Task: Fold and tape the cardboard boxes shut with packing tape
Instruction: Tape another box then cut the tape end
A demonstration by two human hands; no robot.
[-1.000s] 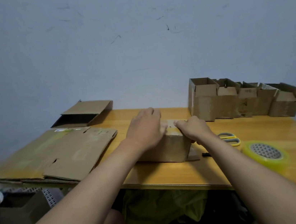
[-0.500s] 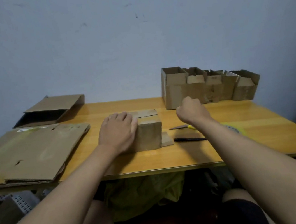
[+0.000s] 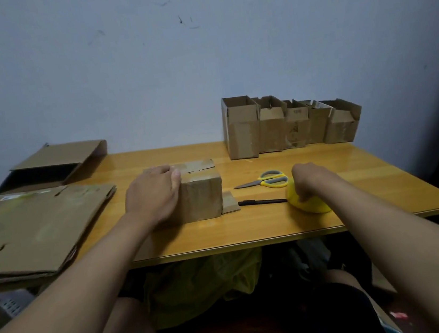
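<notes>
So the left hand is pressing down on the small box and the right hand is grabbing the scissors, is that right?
Not quite. In the head view the right hand is on the yellow tape roll, not the scissors, which lie untouched. The left hand is on the small box.

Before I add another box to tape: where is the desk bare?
Bare: the desk right of the scissors and tape, and the back strip left of the box row. Crowded: between the box and tape, and the left end under flat cardboard.
</notes>
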